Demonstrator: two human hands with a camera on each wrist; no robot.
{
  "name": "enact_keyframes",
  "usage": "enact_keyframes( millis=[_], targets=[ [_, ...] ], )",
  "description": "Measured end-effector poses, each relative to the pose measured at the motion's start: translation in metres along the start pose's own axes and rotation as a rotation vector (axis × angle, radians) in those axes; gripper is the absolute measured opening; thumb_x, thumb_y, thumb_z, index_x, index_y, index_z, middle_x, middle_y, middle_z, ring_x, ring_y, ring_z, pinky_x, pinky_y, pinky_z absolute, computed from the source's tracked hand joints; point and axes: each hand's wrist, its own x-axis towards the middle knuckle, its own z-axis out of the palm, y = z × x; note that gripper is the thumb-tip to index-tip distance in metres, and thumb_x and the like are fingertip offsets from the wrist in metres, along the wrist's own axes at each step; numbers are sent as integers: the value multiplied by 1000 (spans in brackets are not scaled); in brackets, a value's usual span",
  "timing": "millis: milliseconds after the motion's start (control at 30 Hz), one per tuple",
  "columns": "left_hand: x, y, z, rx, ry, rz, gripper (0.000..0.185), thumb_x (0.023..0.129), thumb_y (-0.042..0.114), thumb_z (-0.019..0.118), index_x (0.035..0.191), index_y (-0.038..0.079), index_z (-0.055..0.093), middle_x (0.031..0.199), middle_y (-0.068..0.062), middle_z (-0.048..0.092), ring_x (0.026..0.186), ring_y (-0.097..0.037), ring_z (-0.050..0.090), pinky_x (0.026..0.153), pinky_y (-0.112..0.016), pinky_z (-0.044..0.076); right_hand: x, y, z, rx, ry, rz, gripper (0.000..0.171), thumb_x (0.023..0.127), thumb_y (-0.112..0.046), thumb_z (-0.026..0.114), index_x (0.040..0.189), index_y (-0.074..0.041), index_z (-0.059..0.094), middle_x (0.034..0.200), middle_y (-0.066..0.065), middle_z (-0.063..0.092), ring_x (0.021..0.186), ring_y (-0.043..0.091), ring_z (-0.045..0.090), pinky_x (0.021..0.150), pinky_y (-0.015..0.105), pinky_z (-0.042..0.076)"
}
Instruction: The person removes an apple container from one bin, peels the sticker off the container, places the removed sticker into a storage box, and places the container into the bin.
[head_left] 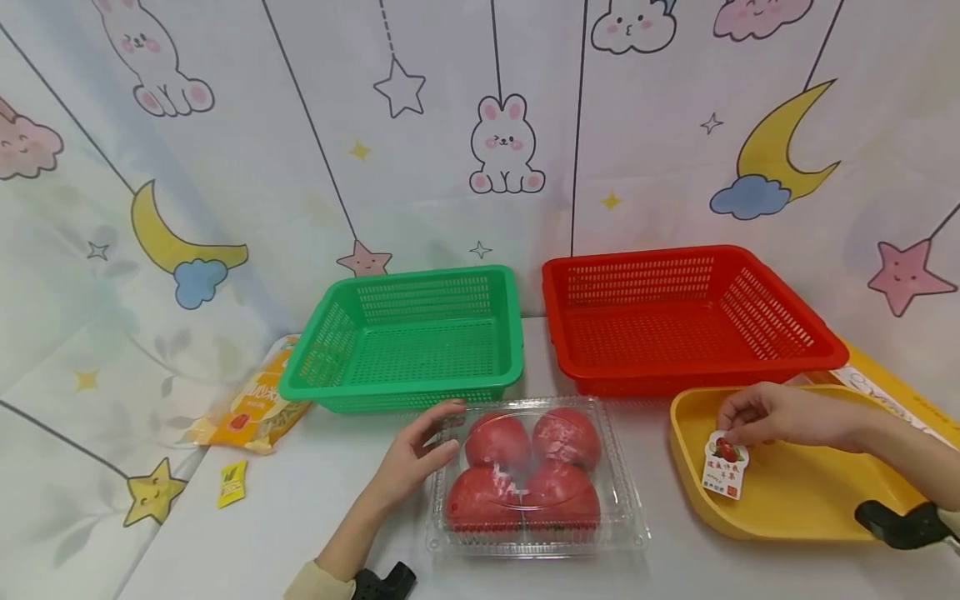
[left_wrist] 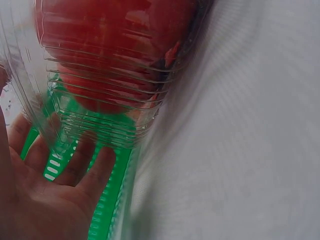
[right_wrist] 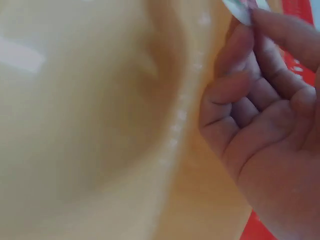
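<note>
A clear plastic clamshell box (head_left: 626,492) with several round red fruits (head_left: 498,442) inside stands on the table in front of me. My left hand (head_left: 411,458) is at the box's left side, fingers spread and loosely bent, with fingertips right at the ribbed plastic wall in the left wrist view. Over the yellow tray (head_left: 810,508), my right hand (head_left: 787,418) pinches a small white label (head_left: 724,471) between thumb and fingers. The label carries a red fruit picture and printed characters. Only its edge shows in the right wrist view.
Behind the box stand a green basket (head_left: 420,392) and a red basket (head_left: 697,375). An orange-yellow food bag (head_left: 258,408) and a small yellow packet (head_left: 232,483) lie at the left. A yellow-and-white printed item (head_left: 892,387) lies partly behind the tray.
</note>
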Motion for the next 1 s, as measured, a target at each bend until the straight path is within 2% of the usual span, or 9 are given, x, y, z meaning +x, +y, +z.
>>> enact_keyframes(
  millis=[300, 467, 633, 867, 1000],
  targets=[
    [-1, -3, -1, 19, 4, 2, 44, 97, 6, 63, 141, 3, 54, 148, -17, 48, 130, -35, 51, 107, -63, 37, 9, 6, -3, -80, -3, 39, 9, 97, -13, 64, 104, -7, 66, 91, 7, 65, 80, 21, 58, 62, 23, 42],
    [-1, -2, 0, 26, 11, -15, 45, 97, 8, 63, 141, 5, 55, 148, -15, 48, 131, -34, 50, 108, -62, 35, 10, 6, -2, -83, -40, 68, 10, 96, -10, 65, 105, -7, 68, 90, 6, 64, 78, 18, 57, 62, 22, 40],
    [-1, -1, 0, 20, 10, -5, 45, 97, 10, 64, 141, 5, 55, 148, -14, 48, 131, -33, 50, 108, -62, 35, 13, 7, -1, -96, -90, 38, 15, 97, -9, 64, 110, -6, 69, 90, 5, 65, 75, 16, 58, 61, 21, 43],
    [0, 0, 0, 10, 12, -11, 46, 96, 12, 65, 141, 6, 55, 149, -12, 48, 135, -17, 46, 110, -62, 33, 9, 0, -5, -158, -54, 53, 26, 97, -11, 64, 122, -4, 69, 106, 7, 64, 79, 19, 60, 65, 25, 51],
    [0, -2, -1, 14, 14, -7, 45, 97, 11, 65, 141, 6, 55, 149, -12, 48, 134, -16, 47, 109, -63, 32, 7, -13, -8, -177, -43, 56, 31, 98, -13, 65, 126, -3, 67, 113, 9, 65, 85, 20, 61, 70, 29, 55]
  ],
)
